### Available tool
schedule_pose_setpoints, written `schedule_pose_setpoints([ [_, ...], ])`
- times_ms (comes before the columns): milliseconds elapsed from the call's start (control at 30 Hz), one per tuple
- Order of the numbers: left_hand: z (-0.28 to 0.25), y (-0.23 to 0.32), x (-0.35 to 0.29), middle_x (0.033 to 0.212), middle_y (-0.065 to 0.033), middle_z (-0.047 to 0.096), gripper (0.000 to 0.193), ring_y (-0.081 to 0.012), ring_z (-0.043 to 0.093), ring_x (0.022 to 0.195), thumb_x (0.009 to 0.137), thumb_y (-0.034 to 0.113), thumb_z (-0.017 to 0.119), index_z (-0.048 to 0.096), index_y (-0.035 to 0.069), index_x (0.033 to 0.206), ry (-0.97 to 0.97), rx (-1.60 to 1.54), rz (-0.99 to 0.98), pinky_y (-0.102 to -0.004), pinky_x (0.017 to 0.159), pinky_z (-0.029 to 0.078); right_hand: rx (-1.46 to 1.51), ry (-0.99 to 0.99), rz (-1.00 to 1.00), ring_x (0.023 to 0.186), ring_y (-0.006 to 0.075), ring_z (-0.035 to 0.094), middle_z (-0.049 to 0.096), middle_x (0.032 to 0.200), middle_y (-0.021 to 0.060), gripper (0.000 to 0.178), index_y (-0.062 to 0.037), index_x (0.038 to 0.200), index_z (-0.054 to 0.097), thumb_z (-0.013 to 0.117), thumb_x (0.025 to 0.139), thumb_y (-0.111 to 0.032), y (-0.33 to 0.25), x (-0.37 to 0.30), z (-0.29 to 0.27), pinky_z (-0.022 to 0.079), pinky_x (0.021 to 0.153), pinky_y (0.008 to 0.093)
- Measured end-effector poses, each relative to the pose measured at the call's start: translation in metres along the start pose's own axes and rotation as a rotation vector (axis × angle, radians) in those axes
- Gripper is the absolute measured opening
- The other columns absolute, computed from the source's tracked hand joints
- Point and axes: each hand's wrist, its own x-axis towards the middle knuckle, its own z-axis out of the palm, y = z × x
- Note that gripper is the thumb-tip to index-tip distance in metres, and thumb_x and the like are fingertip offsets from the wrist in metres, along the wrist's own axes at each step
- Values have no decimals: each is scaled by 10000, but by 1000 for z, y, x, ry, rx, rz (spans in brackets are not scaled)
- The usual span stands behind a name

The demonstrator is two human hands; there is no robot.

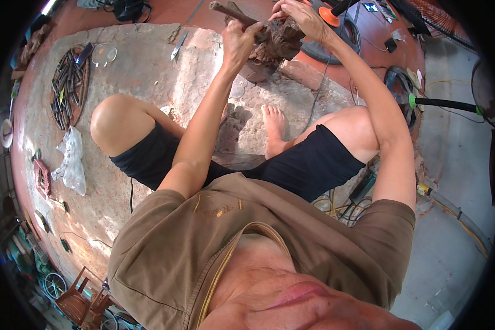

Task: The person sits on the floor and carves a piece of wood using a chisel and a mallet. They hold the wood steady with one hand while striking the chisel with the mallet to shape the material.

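Fingers of the left hand (237, 48) look clamped around a brown stick (232, 12) at the left edge of a gnarled, dark-brown wood piece (280, 39); whether the stick is separate or part of it cannot be told. Bent fingers of the right hand (309, 23) reach over its upper right side, and whether they pinch anything is too small to tell. The wood piece stands beyond the person's bare foot (275, 129). Just right of it is an orange-collared tool (330, 15); well to its left lie a knife (179, 45) and, farther left, a basket (84, 107) of slim tools (67, 91).

The step in hand seems to be close two-handed work on the wood piece. The next move likely calls for a steady left grip and fine right-hand finger control.
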Motion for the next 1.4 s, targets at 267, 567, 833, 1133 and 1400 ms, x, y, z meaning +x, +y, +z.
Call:
schedule_pose_setpoints([
  [267, -4, 32, -23, 857, -120, 735, 168, -166, 664, 744, 846, 134, 714, 740, 4, 950, -107, 7, -60, -324, 682, 506, 33, -2, 63, 845, 166, 630, 667, 930, 96, 298, -18, 1010, 585, 360, 1024, -213, 5, -4, -1, 489, 768, 302],
  [567, 1, 8, -24, 819, -74, 692, 229, -136, 619, 689, 905, 183, 681, 674, -38, 965, 134, -274, -212, -283, 645, 481, -908, 184, -388, 824, 291, 685, 682, 939, 153, 250, -22, 1054, 625, 583, 837, -139, 14, -12, -5, 537, 701, 419],
  [833, -1, 10, -24, 834, -87, 706, 231, -143, 643, 715, 898, 186, 680, 688, -41, 937, 140, -391, -295, -289, 641, 492, -611, 111, 185, 834, 303, 708, 731, 893, 116, 410, -146, 1082, 673, 607, 874, -493, -24, -25, 19, 539, 735, 407],
  [1133, -6, 7, -23, 829, -96, 715, 212, -147, 648, 717, 873, 172, 712, 697, -36, 911, 141, -511, -325, -277, 665, 496, -559, 123, 168, 781, 279, 706, 725, 810, 96, 263, -126, 981, 684, 621, 833, -334, -4, -18, 7, 536, 734, 376],
  [1400, 6, 19, -32, 831, -69, 711, 233, -113, 614, 723, 825, 174, 766, 712, -33, 916, 81, -450, -290, -261, 688, 491, -538, 158, 120, 746, 287, 704, 735, 834, 79, 242, -137, 983, 679, 608, 824, -306, -9, -18, 14, 546, 703, 380],
])
